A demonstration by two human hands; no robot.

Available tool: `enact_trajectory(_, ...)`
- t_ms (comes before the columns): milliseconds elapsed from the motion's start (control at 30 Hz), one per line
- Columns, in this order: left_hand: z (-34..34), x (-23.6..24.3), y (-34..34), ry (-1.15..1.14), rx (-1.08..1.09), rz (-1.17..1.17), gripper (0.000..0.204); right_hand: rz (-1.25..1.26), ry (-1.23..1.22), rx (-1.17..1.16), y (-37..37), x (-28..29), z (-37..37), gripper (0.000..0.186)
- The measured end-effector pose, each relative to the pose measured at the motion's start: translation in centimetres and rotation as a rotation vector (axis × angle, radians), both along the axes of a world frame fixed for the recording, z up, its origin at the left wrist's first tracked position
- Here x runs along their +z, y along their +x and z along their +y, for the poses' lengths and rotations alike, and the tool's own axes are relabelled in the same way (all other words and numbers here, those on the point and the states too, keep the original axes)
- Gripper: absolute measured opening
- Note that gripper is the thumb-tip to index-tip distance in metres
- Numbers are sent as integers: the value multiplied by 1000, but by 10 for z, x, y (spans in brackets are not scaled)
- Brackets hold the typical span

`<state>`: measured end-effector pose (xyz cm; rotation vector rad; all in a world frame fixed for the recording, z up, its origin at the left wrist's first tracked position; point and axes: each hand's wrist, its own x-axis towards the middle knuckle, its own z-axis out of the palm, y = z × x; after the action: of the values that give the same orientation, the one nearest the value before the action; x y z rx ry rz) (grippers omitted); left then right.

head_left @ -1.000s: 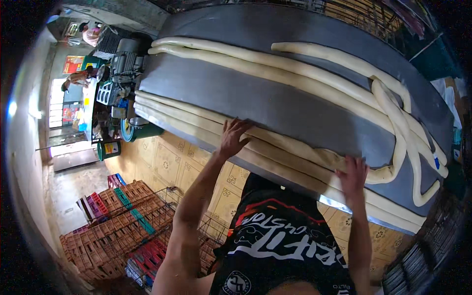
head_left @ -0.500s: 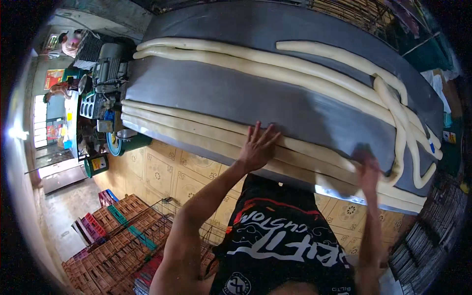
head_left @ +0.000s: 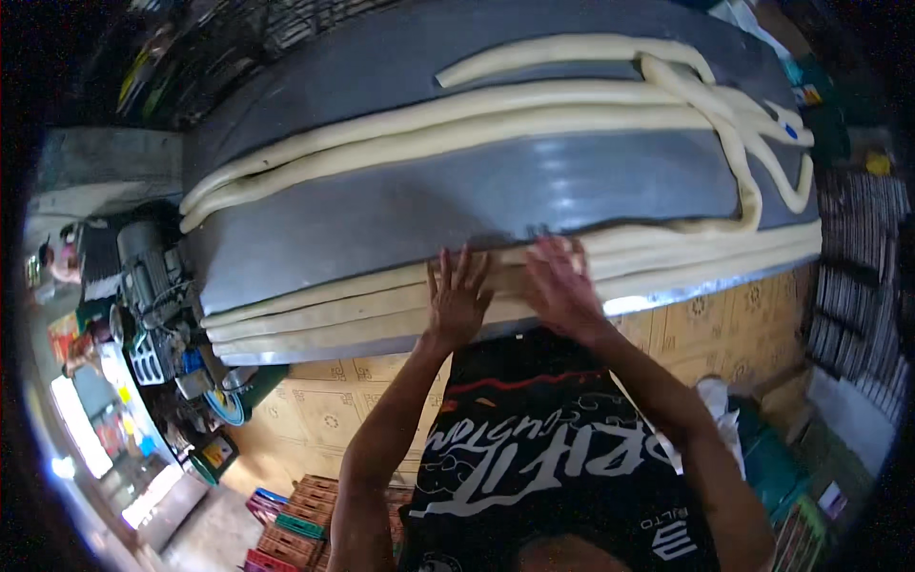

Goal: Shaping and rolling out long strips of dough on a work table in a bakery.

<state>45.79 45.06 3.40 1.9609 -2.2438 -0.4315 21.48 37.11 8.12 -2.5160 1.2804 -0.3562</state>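
Long pale dough ropes (head_left: 667,255) lie side by side along the near edge of a grey metal-topped table (head_left: 381,214). My left hand (head_left: 457,303) rests on these ropes with its fingers spread. Close beside it, my right hand (head_left: 564,286) is on the same ropes, fingers stretched out and a little blurred. Across the table runs a pair of thicker dough ropes (head_left: 429,126). A shorter dough rope (head_left: 562,48) lies behind that pair, and several dough ends (head_left: 710,100) cross at the right.
A motor-driven machine (head_left: 148,272) adjoins the table's left end. Stacked dark trays (head_left: 863,234) stand at the right. Crates (head_left: 310,515) sit on the floor at the lower left. A person (head_left: 63,259) is far off at the left.
My right hand has moved left along the near ropes to sit beside my left hand. The near right rope now lies closer against the others. The view has turned to the right.
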Motion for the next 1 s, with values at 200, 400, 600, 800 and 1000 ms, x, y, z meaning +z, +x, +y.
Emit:
enact_trajectory(200, -120, 4, -14, -210, 256, -14, 69, 249, -57, -183, 45, -8, -84, 74)
enact_trajectory(400, -12, -1, -11, -102, -1, -60, 78, 303, -10, 168, -2, -14, -6, 73)
enact_trajectory(600, -71, 17, -24, 69, 94, -73, 75, 278, 15, -15, 19, -6, -68, 79)
enact_trajectory(800, 2, 11, 54, 154, 153, -315, 67, -85, 322, 148, -107, -6, -35, 66)
enact_trajectory(1000, -62, 22, -196, -132, -234, -199, 70, -94, -33, 119, -158, -26, -56, 70)
